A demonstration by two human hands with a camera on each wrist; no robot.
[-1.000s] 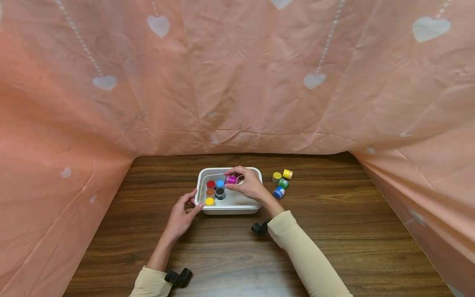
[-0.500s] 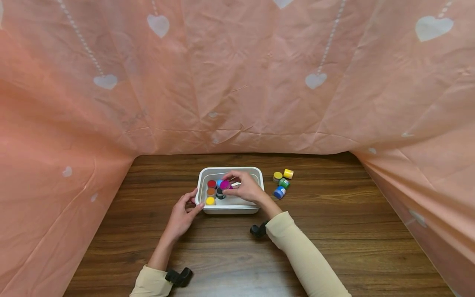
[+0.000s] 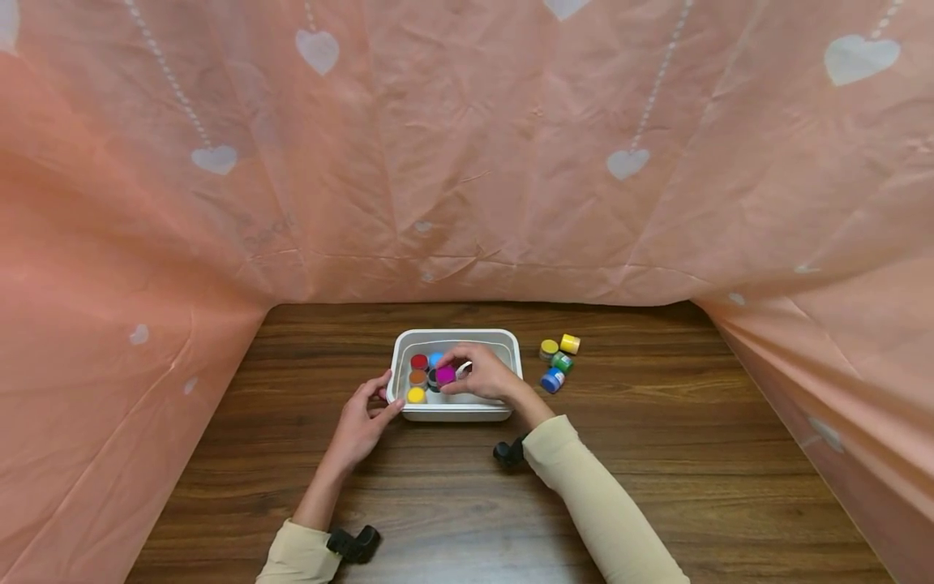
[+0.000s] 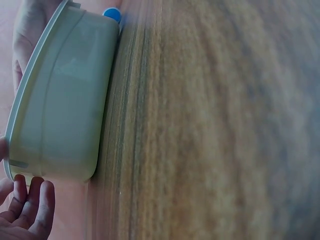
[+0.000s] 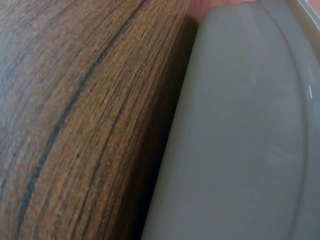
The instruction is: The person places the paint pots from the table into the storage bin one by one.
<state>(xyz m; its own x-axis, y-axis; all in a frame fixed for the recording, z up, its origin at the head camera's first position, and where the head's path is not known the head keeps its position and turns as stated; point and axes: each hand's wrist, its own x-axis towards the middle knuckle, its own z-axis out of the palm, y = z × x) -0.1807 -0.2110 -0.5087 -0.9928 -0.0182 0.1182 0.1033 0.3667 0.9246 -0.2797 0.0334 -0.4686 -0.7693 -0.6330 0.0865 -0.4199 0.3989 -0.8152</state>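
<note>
In the head view, a white plastic tub [image 3: 460, 408] stands on the wooden table. My left hand [image 3: 357, 422] grips its near left corner, thumb on the rim and fingers at the end wall. Inside the tub, my right hand [image 3: 483, 375] pinches a small magenta paint jar [image 3: 445, 375], close beside a black jar [image 3: 433, 380]. Red [image 3: 419, 362], light blue [image 3: 435, 358], orange-brown [image 3: 417, 379] and yellow [image 3: 416, 396] jars are grouped in the tub's left part. The right wrist view has only the tub's outer wall [image 5: 235, 120] and table; the hand is hidden there.
Right of the tub lie several more jars: a dull yellow one [image 3: 549, 349], a bright yellow one [image 3: 571, 344], a green one [image 3: 561, 362] and a blue one [image 3: 553, 380]. A peach curtain [image 3: 467, 162] with white hearts surrounds the table's back and sides.
The magenta jar has gone from tilted sideways to lid up, and has shifted slightly toward me and lower, beside the black jar. The left hand keeps its grip on the tub.
</note>
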